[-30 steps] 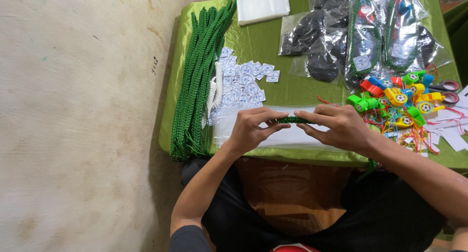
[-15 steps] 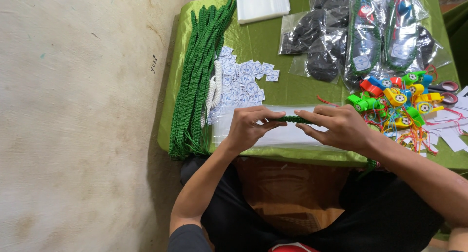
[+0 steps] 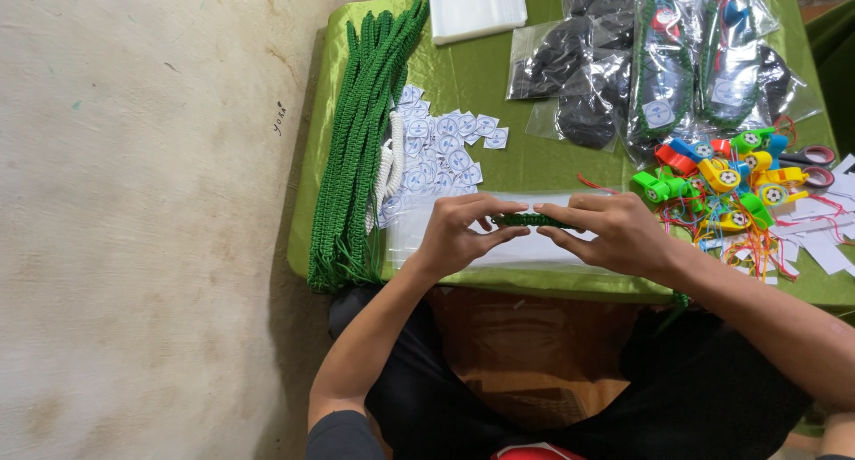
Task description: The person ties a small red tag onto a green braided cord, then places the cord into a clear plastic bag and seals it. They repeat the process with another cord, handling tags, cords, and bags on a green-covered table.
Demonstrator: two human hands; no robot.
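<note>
Little has moved since the earlier frames: both hands stay at the near edge of the worktop [image 3: 499, 86], pinching the same green braided cord, with the left fingers now curled a touch closer around its end.

Head view: the left hand [image 3: 463, 233] sits just left of the frame's centre, fingers and thumb closed on the left end of the green cord piece [image 3: 532, 220]. The right hand [image 3: 614, 231] mirrors it just right of centre, fingertips clamped on the cord's right end. The cord lies level between them, over a flat stack of clear plastic bags [image 3: 401, 237] that rests along the near edge of the green-covered worktop.

Left of the hands, a long bundle of green braided cords [image 3: 356, 148] runs from the top of the frame down to the worktop's near left corner, with a white coiled cord [image 3: 390, 162] touching its right side. Beside that lies a scatter of small white round-printed labels [image 3: 445, 144]. At upper centre is a white stack of folded bags [image 3: 476, 10]. In the upper right, clear packets holding dark items [image 3: 579, 77] overlap one another. At the right edge, a heap of coloured plastic whistles [image 3: 721, 179] sits near red-handled scissors [image 3: 806, 157] and white paper slips [image 3: 819, 242].
</note>
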